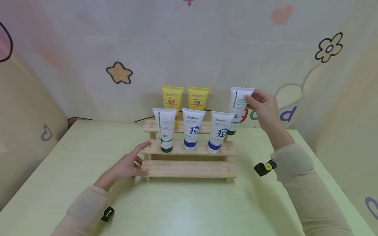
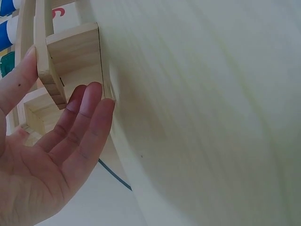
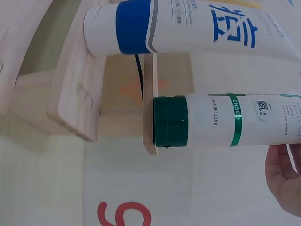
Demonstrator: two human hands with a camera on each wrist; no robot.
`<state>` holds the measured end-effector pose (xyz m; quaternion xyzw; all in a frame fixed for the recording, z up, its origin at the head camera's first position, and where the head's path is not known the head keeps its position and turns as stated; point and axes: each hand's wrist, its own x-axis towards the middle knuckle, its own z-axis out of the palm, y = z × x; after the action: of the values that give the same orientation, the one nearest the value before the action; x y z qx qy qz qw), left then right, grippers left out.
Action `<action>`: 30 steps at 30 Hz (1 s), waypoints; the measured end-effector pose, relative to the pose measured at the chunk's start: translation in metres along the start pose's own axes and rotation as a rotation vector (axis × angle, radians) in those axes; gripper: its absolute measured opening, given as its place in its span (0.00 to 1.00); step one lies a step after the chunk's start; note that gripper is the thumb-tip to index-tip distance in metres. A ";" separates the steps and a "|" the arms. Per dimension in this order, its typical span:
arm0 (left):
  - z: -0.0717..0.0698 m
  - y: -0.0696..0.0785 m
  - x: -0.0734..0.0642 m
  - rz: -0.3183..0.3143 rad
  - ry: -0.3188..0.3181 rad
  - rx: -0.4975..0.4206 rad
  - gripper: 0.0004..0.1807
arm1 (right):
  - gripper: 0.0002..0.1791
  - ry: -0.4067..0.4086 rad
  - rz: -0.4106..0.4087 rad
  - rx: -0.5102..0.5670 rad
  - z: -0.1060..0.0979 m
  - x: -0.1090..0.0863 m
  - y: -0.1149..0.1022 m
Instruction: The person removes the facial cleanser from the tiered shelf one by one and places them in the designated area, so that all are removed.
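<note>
My right hand pinches a white tube with a green cap near its top. Cap down, this tube stands at the right end of the wooden rack's top shelf, its cap seeming to touch the plank. At the rack's left end is my left hand, thumb on the bottom plank and index finger on the middle one; its other fingers are loosely bent beside the wood. On the middle shelf stand another white tube with a green cap and two white-and-blue tubes.
Two yellow tubes stand on the top shelf, partly behind the front ones. The rack sits on a pale green table. Close behind the table hangs a patterned curtain, and a dark cord runs along the table's back edge.
</note>
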<state>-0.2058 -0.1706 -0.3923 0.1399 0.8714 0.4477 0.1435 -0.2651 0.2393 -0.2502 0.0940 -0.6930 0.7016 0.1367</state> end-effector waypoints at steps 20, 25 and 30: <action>-0.001 -0.002 0.000 0.012 -0.007 0.009 0.55 | 0.09 0.097 0.058 -0.038 -0.049 -0.016 0.007; -0.002 -0.001 -0.001 0.020 -0.006 0.010 0.55 | 0.15 0.109 0.153 -0.155 -0.061 -0.019 0.021; -0.001 -0.001 0.000 0.018 -0.006 0.018 0.56 | 0.20 0.089 0.245 -0.199 -0.073 -0.021 0.038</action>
<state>-0.2059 -0.1719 -0.3926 0.1506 0.8736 0.4408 0.1410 -0.2536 0.3110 -0.2949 -0.0365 -0.7585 0.6445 0.0894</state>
